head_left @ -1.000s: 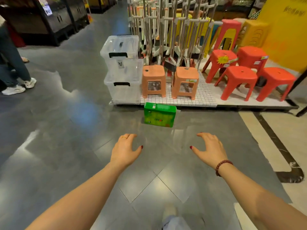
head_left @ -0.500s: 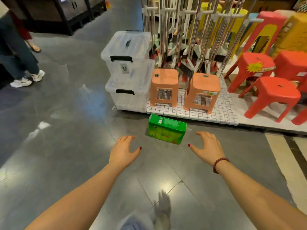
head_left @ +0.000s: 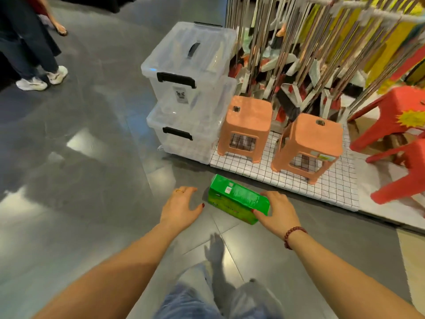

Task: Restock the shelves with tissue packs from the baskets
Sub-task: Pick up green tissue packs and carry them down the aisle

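Where the polished grey floor (head_left: 92,180) meets a white grid-patterned platform (head_left: 333,187), a glossy green, box-shaped tissue pack (head_left: 239,198) is seen lying askew. The left hand (head_left: 181,206) is held spread and released just beside its left end. The right hand (head_left: 277,210) is laid against the right end, thumb on the near face. Its fingertips are hidden behind the pack, so a grasp cannot be told.

Grey tiled floor (head_left: 92,180) carries a green tissue pack (head_left: 236,199), just beside the left grip (head_left: 181,208), its end in the right grip (head_left: 276,210); beyond both, a checked platform (head_left: 333,187) and stacked clear bins (head_left: 188,111).
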`<state>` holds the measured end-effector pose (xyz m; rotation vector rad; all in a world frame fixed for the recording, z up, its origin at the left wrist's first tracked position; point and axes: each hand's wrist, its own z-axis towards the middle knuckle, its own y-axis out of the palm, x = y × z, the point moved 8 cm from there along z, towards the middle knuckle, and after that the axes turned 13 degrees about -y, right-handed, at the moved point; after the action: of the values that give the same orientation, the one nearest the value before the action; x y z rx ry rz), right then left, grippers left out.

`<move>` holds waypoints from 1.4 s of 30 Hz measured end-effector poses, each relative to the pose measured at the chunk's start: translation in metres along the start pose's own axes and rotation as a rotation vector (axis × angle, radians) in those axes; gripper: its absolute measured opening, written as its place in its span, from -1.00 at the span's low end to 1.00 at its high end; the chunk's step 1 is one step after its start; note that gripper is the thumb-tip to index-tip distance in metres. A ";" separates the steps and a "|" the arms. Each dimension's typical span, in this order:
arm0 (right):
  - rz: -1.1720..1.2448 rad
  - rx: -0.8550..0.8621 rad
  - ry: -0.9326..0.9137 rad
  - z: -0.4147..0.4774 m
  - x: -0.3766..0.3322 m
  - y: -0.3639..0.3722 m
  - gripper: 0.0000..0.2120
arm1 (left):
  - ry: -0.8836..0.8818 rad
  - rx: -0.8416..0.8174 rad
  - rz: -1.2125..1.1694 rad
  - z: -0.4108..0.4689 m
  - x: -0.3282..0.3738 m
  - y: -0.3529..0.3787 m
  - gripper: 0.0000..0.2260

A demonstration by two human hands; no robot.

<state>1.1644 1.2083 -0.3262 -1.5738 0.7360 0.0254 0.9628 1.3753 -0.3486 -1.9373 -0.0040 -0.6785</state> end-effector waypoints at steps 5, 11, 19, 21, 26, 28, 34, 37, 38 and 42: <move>0.011 -0.135 -0.071 0.063 0.023 0.010 -0.48 | -0.128 0.019 -0.093 0.032 0.005 0.019 -0.53; 0.007 -0.342 -0.199 0.130 0.063 0.042 -0.46 | -0.449 0.042 -0.317 0.040 -0.006 0.085 -0.53; 0.068 -0.496 -0.297 0.196 0.135 0.141 -0.47 | -0.893 0.224 -0.893 0.050 -0.018 0.236 -0.60; 0.103 -0.510 -0.286 0.206 0.155 0.176 -0.49 | -0.949 0.228 -1.022 0.062 -0.022 0.280 -0.61; 0.126 -0.461 -0.259 0.227 0.212 0.258 -0.36 | -1.045 0.217 -1.289 0.093 -0.044 0.398 -0.63; 0.078 -0.428 -0.255 0.236 0.234 0.284 -0.25 | -1.061 0.190 -1.293 0.103 -0.054 0.441 -0.60; 0.047 -0.381 -0.189 0.264 0.281 0.343 0.09 | -1.037 0.145 -1.349 0.128 -0.069 0.536 -0.53; -0.038 -0.387 -0.184 0.266 0.291 0.359 0.28 | -1.021 0.126 -1.358 0.140 -0.070 0.565 -0.54; -0.100 -0.380 -0.191 0.267 0.293 0.362 0.31 | -1.017 0.119 -1.360 0.143 -0.070 0.573 -0.54; -0.157 -0.305 -0.213 0.271 0.296 0.364 0.22 | -1.011 0.110 -1.389 0.147 -0.069 0.586 -0.53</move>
<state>1.3391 1.3399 -0.8213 -1.8819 0.4540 0.1954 1.1450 1.2468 -0.9148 -1.7468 -2.0636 -0.3950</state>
